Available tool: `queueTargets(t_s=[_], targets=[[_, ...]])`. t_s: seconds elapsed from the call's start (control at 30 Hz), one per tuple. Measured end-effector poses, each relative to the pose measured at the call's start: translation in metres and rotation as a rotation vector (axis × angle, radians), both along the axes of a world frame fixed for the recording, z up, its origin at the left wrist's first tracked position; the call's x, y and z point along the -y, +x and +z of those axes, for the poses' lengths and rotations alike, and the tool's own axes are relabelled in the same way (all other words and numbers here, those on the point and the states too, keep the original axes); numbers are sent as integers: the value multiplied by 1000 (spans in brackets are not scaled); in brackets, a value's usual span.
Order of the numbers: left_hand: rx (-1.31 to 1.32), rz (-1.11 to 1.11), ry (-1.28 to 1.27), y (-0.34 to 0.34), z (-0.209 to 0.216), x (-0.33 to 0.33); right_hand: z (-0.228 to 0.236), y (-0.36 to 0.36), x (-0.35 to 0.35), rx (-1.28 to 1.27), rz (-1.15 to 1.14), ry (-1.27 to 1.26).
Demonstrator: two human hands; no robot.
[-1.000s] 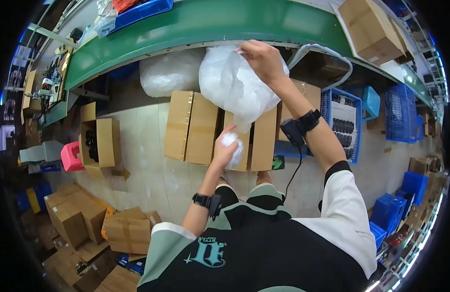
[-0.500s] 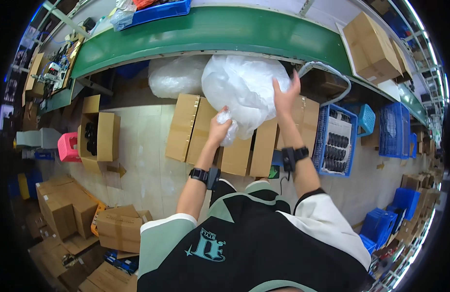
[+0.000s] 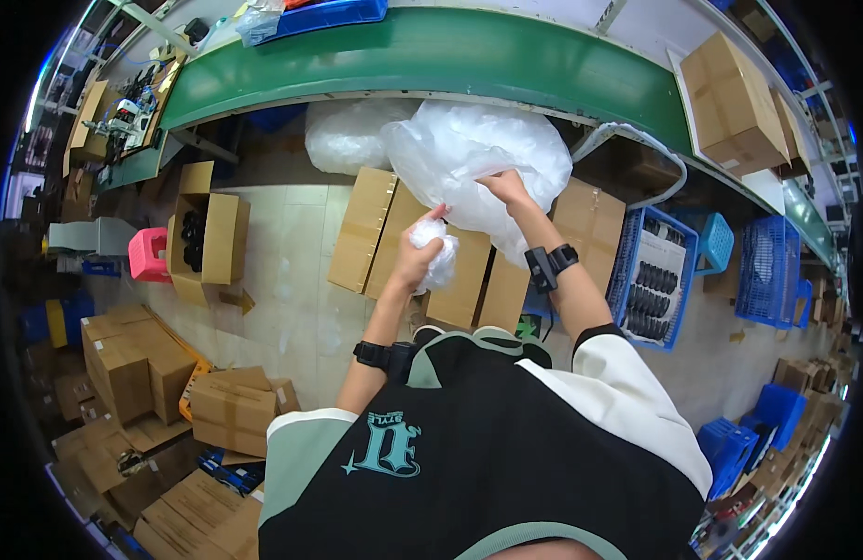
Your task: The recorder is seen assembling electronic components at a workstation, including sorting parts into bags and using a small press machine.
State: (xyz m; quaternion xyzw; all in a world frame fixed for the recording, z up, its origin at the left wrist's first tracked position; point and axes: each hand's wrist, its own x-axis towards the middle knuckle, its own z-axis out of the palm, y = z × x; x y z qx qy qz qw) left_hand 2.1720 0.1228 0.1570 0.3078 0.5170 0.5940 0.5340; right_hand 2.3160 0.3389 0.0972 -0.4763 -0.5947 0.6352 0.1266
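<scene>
My left hand (image 3: 419,254) is closed around a crumpled wad of thin white plastic (image 3: 440,259), above the cardboard boxes. Just beyond it spreads a large, puffy, translucent white plastic bag (image 3: 450,140), its loose edge draping toward me over the cartons. My right hand (image 3: 508,189) lies against this bag, fingers drawn together on a fold of it near the opening; the fingertips are partly hidden. Under both hands stands a row of brown cardboard boxes (image 3: 368,229). A second stuffed plastic bag (image 3: 349,138) rests to the left, beneath the bench.
A green bench (image 3: 431,56) runs across the far side. To the right stand a blue crate (image 3: 679,308) of black parts and a hand-cart handle (image 3: 669,154). Leftward are an open carton (image 3: 224,238) and a pink stool (image 3: 149,255). More cartons (image 3: 231,411) pile up at lower left.
My right hand has come down and left, from raised beside the bag to fingers closed on its fold. My left hand still grips the wad, now apart from the larger bag.
</scene>
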Motion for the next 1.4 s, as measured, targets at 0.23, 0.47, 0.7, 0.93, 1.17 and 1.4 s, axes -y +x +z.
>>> queueTargets(t_s=[0.23, 0.47, 0.7, 0.93, 1.17, 1.4], targets=[[2, -96, 94, -11, 27, 7, -57, -13, 6, 270, -118, 298], [126, 26, 71, -43, 14, 38, 1, 1, 0, 182, 103, 59], [10, -45, 89, -37, 47, 26, -18, -7, 36, 712, 449, 545], [-548, 207, -323, -71, 33, 42, 64, 41, -31, 193, -214, 619], [-1180, 149, 225, -34, 169, -8, 121, 69, -37, 190, -451, 605], [-1047, -841, -295, 25, 57, -211, 134, 72, -19, 156, -513, 586]])
